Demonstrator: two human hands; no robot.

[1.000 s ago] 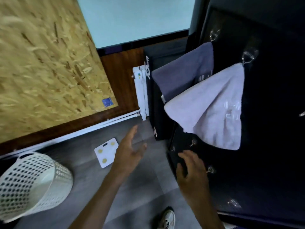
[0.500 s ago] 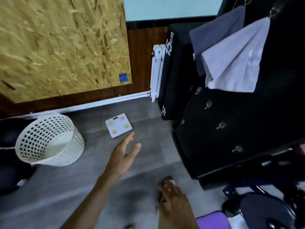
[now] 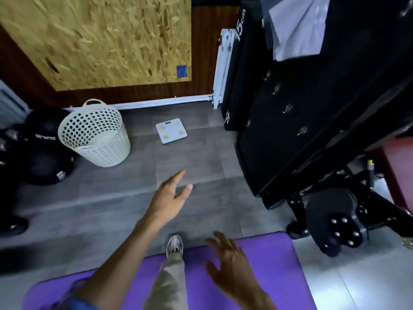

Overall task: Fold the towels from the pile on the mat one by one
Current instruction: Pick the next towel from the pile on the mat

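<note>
Both hands are empty. The left hand [image 3: 171, 195] reaches out over the grey floor [image 3: 111, 198] with fingers straight and spread, touching nothing. The right hand [image 3: 232, 267] hovers lower, above the purple mat [image 3: 268, 253], its fingers loosely spread and slightly bent, gripping nothing. Arms held out like this, with one shoe [image 3: 174, 243] planted at the mat's far edge, look like balance while the person steps or bends down, though that is only a judgement.

The pile named in the task does not show on the visible part of the mat; it may lie outside the view. The only towels in sight are a pale towel [image 3: 297, 30] and a darker grey towel [image 3: 267, 21] behind it, draped high on the black equipment [image 3: 312, 97] at the upper right, well apart from both hands. They appear to hang there to be kept off the floor, by the row of metal hooks [image 3: 288, 108] on the black panel below.

A white perforated laundry basket [image 3: 96, 135] lies tipped on the floor near the wall, its mouth facing the camera and seemingly empty. A white bathroom scale [image 3: 171, 130] lies flat on the floor between the basket and the black equipment.

No folding is under way; the next step would be locating a towel.
</note>
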